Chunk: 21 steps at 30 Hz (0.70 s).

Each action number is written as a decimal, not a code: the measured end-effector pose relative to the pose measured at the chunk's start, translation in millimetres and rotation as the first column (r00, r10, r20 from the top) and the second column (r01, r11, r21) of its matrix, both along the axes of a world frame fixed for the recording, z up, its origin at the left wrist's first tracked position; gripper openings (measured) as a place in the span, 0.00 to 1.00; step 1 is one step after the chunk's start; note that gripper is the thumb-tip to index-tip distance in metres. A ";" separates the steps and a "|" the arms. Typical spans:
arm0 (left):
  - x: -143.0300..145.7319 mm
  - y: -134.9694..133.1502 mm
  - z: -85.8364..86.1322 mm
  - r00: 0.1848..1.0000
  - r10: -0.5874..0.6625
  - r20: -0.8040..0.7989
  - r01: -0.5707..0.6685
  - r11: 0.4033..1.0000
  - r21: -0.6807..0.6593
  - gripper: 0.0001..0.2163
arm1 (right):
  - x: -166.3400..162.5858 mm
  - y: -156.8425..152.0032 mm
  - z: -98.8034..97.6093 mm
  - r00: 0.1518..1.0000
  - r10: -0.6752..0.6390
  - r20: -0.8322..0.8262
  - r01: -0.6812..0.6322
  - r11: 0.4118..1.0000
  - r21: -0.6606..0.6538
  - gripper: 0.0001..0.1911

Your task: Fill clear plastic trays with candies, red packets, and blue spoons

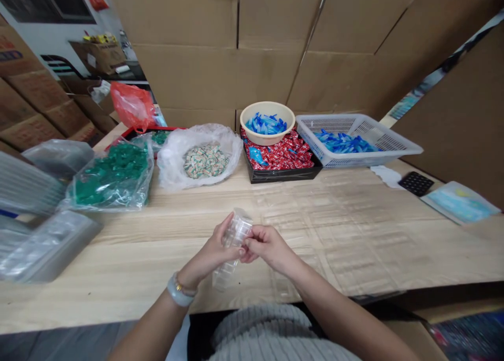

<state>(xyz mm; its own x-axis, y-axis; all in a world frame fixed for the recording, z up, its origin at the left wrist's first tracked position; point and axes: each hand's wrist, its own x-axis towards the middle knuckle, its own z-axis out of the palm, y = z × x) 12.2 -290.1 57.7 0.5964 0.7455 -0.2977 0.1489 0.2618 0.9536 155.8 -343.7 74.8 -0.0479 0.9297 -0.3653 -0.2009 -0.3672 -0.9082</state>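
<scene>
Between my two hands, over the front middle of the table, is a clear plastic tray (240, 225) with moulded compartments, tilted on edge. My left hand (220, 245) wears a pale bangle at the wrist and grips the tray from its left side. At the tray's right edge, my right hand (265, 245) pinches with thumb and fingers. Part of the plastic hangs down below my left hand. Whether it is one tray or a few nested together I cannot tell. More clear trays (338, 224) lie flat on the wood to the right.
Along the back stand a bag of green packets (112, 172), a white bag of small striped packets (207, 161), a black box (283, 174) of red packets under a cream bowl (268, 138), and a white basket (394, 143) of blue pieces. Stacked trays (47, 245) fill the left.
</scene>
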 end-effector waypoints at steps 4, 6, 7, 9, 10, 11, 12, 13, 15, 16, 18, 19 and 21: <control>-22.1 0.5 -11.4 0.976 0.151 0.156 -0.128 0.981 -0.149 0.37 | 8.3 -8.3 -6.2 0.989 -0.150 0.022 0.151 0.987 -0.057 0.10; -46.9 5.8 -15.4 0.947 0.299 0.116 -0.285 0.951 -0.122 0.36 | 17.0 -13.3 -12.4 0.971 -0.237 -0.021 0.235 0.970 -0.061 0.12; -63.0 9.9 -14.6 0.931 0.356 0.073 -0.352 0.933 -0.071 0.36 | 20.6 -14.8 -17.1 0.958 -0.280 -0.061 0.276 0.959 -0.062 0.13; -102.0 20.5 -5.8 0.902 0.427 -0.062 -0.418 0.900 0.122 0.38 | 23.8 -14.2 -29.9 0.919 -0.362 -0.155 0.351 0.932 -0.094 0.13; -124.6 27.0 1.7 0.876 0.455 -0.161 -0.406 0.876 0.261 0.39 | 23.0 -12.2 -37.6 0.898 -0.396 -0.191 0.375 0.917 -0.137 0.14; -148.8 34.2 10.8 0.827 0.491 -0.274 -0.361 0.837 0.411 0.41 | 20.9 -9.6 -45.5 0.881 -0.420 -0.216 0.384 0.903 -0.190 0.14; -174.4 41.8 20.8 0.750 0.539 -0.384 -0.287 0.788 0.545 0.43 | 17.8 -7.0 -53.0 0.874 -0.430 -0.227 0.376 0.893 -0.247 0.14; -200.6 49.6 31.3 0.645 0.599 -0.475 -0.199 0.732 0.652 0.45 | 14.6 -5.1 -59.2 0.874 -0.428 -0.229 0.356 0.886 -0.297 0.13; -252.1 65.4 52.6 0.395 0.711 -0.581 -0.067 0.654 0.754 0.45 | 10.0 -5.7 -66.0 0.895 -0.392 -0.215 0.294 0.878 -0.377 0.13; -275.9 73.3 62.6 0.266 0.747 -0.609 -0.036 0.639 0.768 0.45 | 9.2 -8.4 -66.5 0.910 -0.364 -0.198 0.260 0.874 -0.411 0.13; -316.9 89.3 80.3 0.042 0.792 -0.609 0.009 0.609 0.793 0.45 | 10.0 -17.1 -62.5 0.945 -0.296 -0.135 0.200 0.857 -0.475 0.13; -333.7 97.4 87.7 -0.038 0.795 -0.605 0.025 0.606 0.795 0.45 | 10.9 -22.0 -59.0 0.962 -0.258 -0.093 0.179 0.848 -0.499 0.14; -359.7 112.7 99.4 -0.138 0.764 -0.631 0.034 0.640 0.768 0.44 | 12.3 -30.0 -50.8 0.981 -0.192 -0.004 0.162 0.838 -0.521 0.16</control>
